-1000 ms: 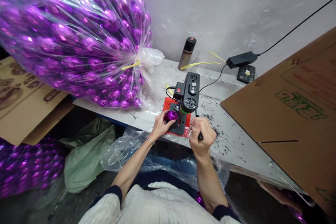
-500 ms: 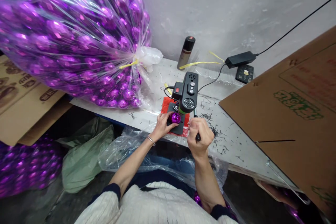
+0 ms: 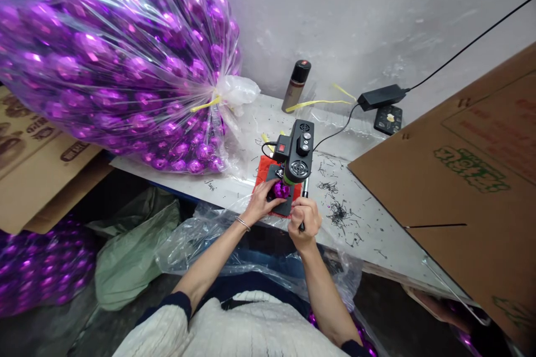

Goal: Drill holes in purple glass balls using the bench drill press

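Note:
My left hand [image 3: 260,202] grips a shiny purple faceted ball [image 3: 280,189] between thumb and fingers. The ball rests on the dark base plate [image 3: 285,208] of a small black bench press [image 3: 300,148], right under its head. My right hand [image 3: 306,219] is wrapped round the black-ended lever handle [image 3: 302,226] at the press's right side. Under the base lies a red sheet [image 3: 262,170]. The spot where the ball meets the press head is partly hidden.
A large clear bag of purple balls [image 3: 125,78] leans at left. Behind the press stand a spray can [image 3: 296,86], a power adapter [image 3: 383,97] and a dark phone-like object [image 3: 388,119]. Black wire bits [image 3: 339,213] litter the table. A cardboard box [image 3: 456,178] blocks the right.
My right hand has moved left and slightly down with the lever handle, closer to the press. The press head sits slightly lower over the ball. My left hand keeps its hold.

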